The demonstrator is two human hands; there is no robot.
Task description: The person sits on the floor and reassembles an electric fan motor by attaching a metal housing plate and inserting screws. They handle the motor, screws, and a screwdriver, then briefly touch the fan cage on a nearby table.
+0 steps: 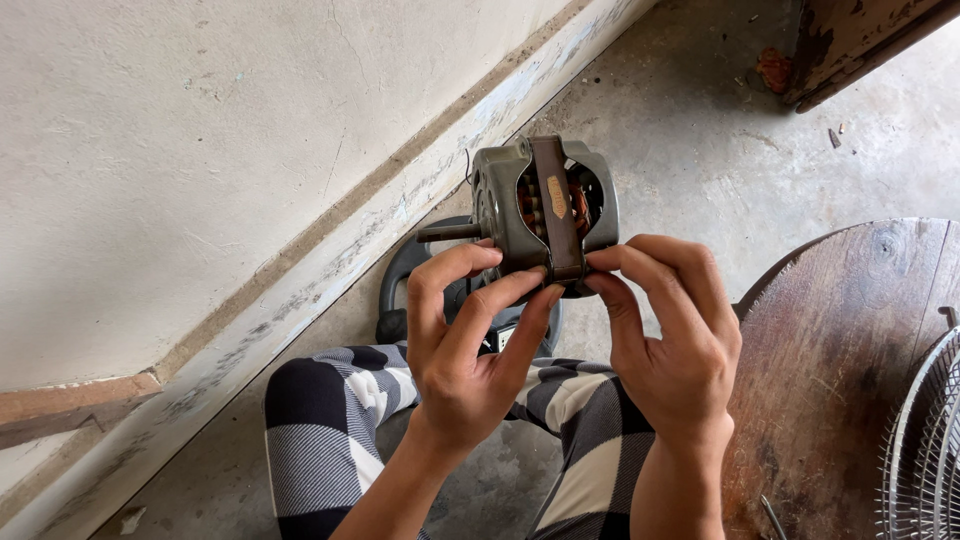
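Both hands, left hand [462,345] and right hand [672,335], are clamping the grey metal fan motor [545,205] (protruding shaft pointing left), and steadier fingertip pressure near its brown strap [557,208] would help.

You have one view only — the camera on your head, tilted steeply down and close over your hands [560,350] at mid-frame, with the wall [200,150] upper left and the concrete floor [700,130] beyond.
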